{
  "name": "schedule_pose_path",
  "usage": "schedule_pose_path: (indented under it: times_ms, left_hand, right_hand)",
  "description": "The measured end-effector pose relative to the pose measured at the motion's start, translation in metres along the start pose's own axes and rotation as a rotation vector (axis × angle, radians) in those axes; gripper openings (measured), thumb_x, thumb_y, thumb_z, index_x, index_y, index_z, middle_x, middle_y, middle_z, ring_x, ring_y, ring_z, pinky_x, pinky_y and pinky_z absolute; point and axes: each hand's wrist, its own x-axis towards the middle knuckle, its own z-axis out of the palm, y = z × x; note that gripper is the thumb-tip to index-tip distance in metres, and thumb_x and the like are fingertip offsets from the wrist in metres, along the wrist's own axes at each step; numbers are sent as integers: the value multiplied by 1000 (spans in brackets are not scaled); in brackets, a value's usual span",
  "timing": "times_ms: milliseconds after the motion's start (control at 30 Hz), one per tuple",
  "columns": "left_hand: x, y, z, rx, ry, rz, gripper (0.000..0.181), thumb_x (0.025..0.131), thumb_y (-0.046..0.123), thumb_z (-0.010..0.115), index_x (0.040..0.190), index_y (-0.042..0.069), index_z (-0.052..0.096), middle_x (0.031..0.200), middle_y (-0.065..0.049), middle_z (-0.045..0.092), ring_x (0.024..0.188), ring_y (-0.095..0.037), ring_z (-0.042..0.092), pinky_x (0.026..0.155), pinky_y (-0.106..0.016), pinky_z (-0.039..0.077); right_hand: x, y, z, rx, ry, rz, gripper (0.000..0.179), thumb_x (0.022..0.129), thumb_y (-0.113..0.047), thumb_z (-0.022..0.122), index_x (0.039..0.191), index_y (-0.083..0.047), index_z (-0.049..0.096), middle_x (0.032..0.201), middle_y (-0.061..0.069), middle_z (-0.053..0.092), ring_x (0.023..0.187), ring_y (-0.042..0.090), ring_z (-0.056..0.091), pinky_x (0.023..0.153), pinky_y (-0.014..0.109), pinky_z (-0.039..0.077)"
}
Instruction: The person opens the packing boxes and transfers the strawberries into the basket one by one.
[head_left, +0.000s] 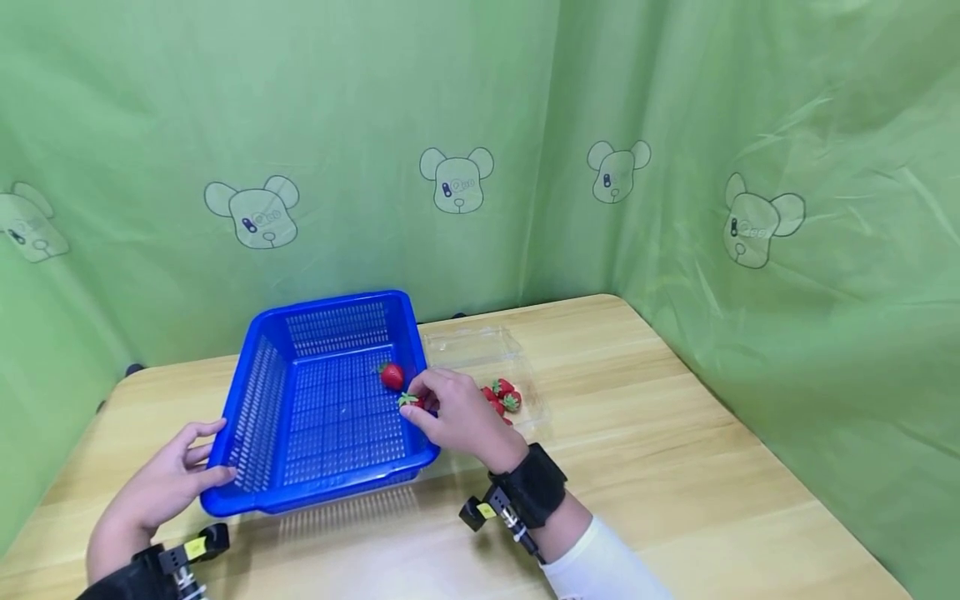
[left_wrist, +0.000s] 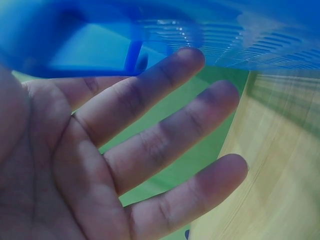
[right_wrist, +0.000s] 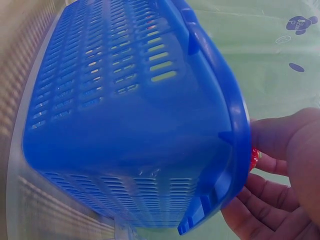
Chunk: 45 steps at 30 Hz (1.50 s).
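Observation:
A blue plastic basket point(head_left: 341, 487) with slotted walls stands on the table. At its left rim is my left hand point(head_left: 161, 483), holding the edge with the thumb over the top; in the left wrist view its other fingers point(left_wrist: 175, 120) spread beneath the rim. Over the right rim reaches my right hand point(head_left: 461, 417), pinching a strawberry point(head_left: 411, 401) with green leaves between thumb and fingers. The right wrist view shows only a red sliver of that strawberry point(right_wrist: 254, 159) behind the rim. Another strawberry point(head_left: 392, 376) lies inside the basket near its right wall.
Right of the basket sits a clear plastic box point(head_left: 480, 343) holding several strawberries point(head_left: 512, 402), partly hidden by my right hand. The wooden table point(head_left: 660, 433) extends to the right. Green curtains point(head_left: 360, 125) with bear-face prints hang behind and at both sides.

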Motion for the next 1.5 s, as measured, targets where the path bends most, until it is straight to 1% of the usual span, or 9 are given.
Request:
schedule_pose_path:
  times_ms: [167,467,667,800,1000,1133,1233,1333,1500]
  left_hand:
    - [1,-2,2,-13,5,-2,74,92,6,62,147,-10,15,133,-43,42,106,-39,62,84,-42,56]
    - [3,-10,0,-20,-2,4,76,91,7,64,147,-9,15,133,-43,42,105,-38,63,84,-42,56]
    - [3,-7,-1,-20,-3,8,75,91,6,63,146,-10,15,132,-43,43,104,-37,63,83,-41,56]
    - [2,-6,-1,-29,-4,12,74,91,4,62,146,-11,15,130,-42,45,103,-36,64,82,-39,57]
    - [3,-4,-1,-20,-8,19,73,91,4,62,145,-11,15,130,-43,45,104,-38,63,83,-40,56]
    - [3,-4,-1,-15,4,22,72,91,4,62,146,-10,17,131,-42,45,104,-37,63,83,-40,56]
    - [3,-5,-2,-15,0,36,72,91,4,62,145,-10,17,130,-42,45,104,-37,63,83,-39,56]
    - [4,-7,-2,-21,4,31,72,91,4,63,145,-10,18,130,-42,45,103,-36,64,82,-38,56]
    - [3,-8,-1,-22,1,14,73,91,6,63,146,-9,17,132,-42,44,104,-36,63,83,-40,56]
  right_hand:
    - [0,2,3,-1,11,-5,17,88,-20,73,95,-8,64,83,-3,57,73,8,54,63,19,49]
    - [0,1,8,-9,-14,13,17,89,-23,72,95,-10,64,83,-4,56,76,10,53,65,21,49]
    - [2,-2,7,-9,-30,38,17,89,-24,72,95,-10,64,84,-3,57,76,12,55,65,21,49]
    - [2,-1,8,-11,-24,25,16,90,-23,71,94,-9,64,83,-2,57,75,13,55,64,21,48]
    - [2,1,9,-18,-18,14,13,91,-20,69,93,-8,65,81,-3,56,73,11,53,63,21,48]
    - [3,1,8,-11,-14,8,14,91,-21,70,93,-8,65,81,-4,56,73,11,53,63,21,48]
    - [3,2,7,-4,-17,4,14,91,-20,69,94,-7,65,81,-3,57,74,11,53,64,21,49]
    - [3,3,6,13,-23,5,13,91,-20,69,94,-8,65,82,-3,58,75,10,54,65,21,49]
    - [3,8,3,37,-19,17,9,91,-17,69,93,-9,65,82,-4,60,74,9,55,65,21,50]
